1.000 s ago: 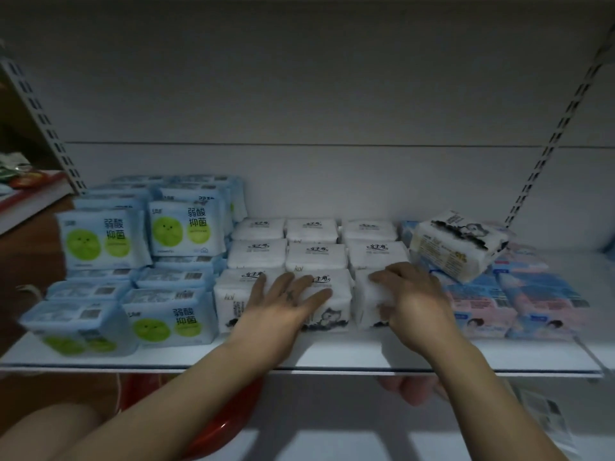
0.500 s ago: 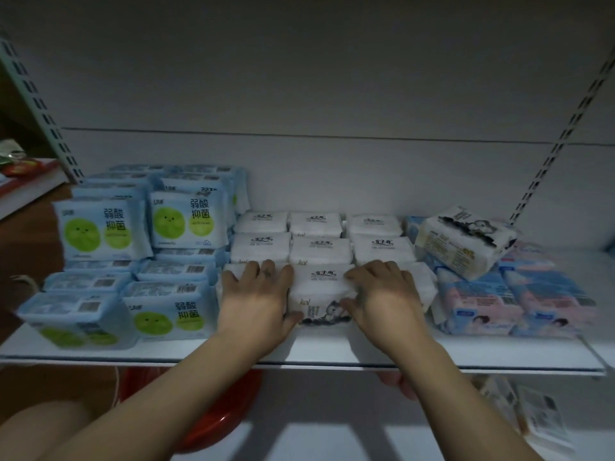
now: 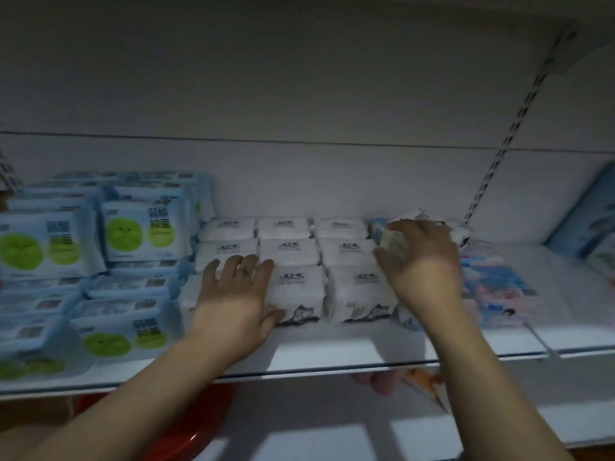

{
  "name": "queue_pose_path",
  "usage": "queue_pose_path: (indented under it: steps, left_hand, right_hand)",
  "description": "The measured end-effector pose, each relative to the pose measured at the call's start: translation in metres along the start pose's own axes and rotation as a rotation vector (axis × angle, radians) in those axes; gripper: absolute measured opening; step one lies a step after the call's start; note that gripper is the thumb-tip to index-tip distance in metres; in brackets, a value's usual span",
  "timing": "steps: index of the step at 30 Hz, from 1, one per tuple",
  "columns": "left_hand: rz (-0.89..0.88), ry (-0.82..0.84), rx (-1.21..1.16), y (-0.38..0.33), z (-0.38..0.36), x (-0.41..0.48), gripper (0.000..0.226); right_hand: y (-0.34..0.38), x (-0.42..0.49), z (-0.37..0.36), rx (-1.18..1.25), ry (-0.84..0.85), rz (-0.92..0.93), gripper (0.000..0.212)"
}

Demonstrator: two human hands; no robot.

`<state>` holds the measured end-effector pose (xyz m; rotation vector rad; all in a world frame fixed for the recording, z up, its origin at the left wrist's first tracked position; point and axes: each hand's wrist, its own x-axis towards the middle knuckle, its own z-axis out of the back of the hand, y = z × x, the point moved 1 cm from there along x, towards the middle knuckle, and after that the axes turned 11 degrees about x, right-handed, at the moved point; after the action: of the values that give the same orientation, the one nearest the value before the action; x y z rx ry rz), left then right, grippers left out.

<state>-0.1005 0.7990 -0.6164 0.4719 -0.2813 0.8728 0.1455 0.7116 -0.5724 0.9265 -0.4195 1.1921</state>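
Several white packs [image 3: 299, 287] with a black cat print stand in rows at the middle of a white shelf [image 3: 332, 351]. My left hand [image 3: 233, 294] lies flat, fingers spread, on the front-left white pack. My right hand [image 3: 422, 261] reaches to the right of the rows, its thumb and fingers curled round a tilted white cat-print pack [image 3: 394, 242] that lies on top of pink and blue packs [image 3: 492, 284]. Much of that tilted pack is hidden by my hand, and the view is blurred.
Stacks of blue packs with green circles [image 3: 143, 227] fill the shelf's left side. A slotted metal upright [image 3: 499, 154] runs up the back wall at the right, with larger blue packs [image 3: 589, 214] beyond it. A red basin [image 3: 199, 424] sits below the shelf.
My right hand left the front white packs and moved right and back onto the tilted pack. My left hand stays on the front-left pack. The camera moved closer.
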Motion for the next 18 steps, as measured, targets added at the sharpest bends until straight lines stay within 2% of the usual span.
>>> queue_pose_path:
  steps: [1, 2, 4, 5, 7, 9, 12, 16, 18]
  left_hand:
    - [-0.018, -0.007, -0.025, -0.003, 0.005, 0.005, 0.074]
    - [-0.034, -0.002, -0.054, -0.006, 0.009, 0.010, 0.071]
    - [-0.057, 0.011, -0.118, -0.014, 0.021, 0.020, 0.067]
    - [-0.061, 0.017, -0.158, -0.018, 0.026, 0.024, 0.066]
    - [-0.064, 0.038, -0.254, -0.025, 0.035, 0.028, 0.065]
    - [-0.045, 0.034, -0.353, -0.028, 0.041, 0.029, 0.060]
    - [0.069, 0.085, -0.556, -0.019, 0.049, 0.029, 0.059]
    - [0.403, 0.207, -0.996, 0.010, 0.055, 0.038, 0.072]
    - [0.491, 0.232, -1.274, 0.022, 0.055, 0.038, 0.076]
  right_hand:
    - [-0.011, 0.011, 0.012, -0.073, 0.027, -0.112, 0.046]
    - [-0.022, 0.021, 0.021, -0.164, 0.126, -0.256, 0.057]
    - [-0.038, 0.038, 0.031, -0.343, 0.401, -0.481, 0.086]
    - [-0.045, 0.044, 0.031, -0.384, 0.500, -0.532, 0.095]
    - [-0.056, 0.048, 0.025, -0.360, 0.615, -0.565, 0.099]
    - [-0.060, 0.048, 0.023, -0.269, 0.613, -0.575, 0.091]
    - [-0.043, 0.046, 0.025, -0.202, 0.458, -0.455, 0.086]
    - [0.024, 0.028, 0.004, 0.049, 0.397, -0.055, 0.086]
    - [0.060, 0.016, -0.010, 0.148, 0.394, 0.154, 0.083]
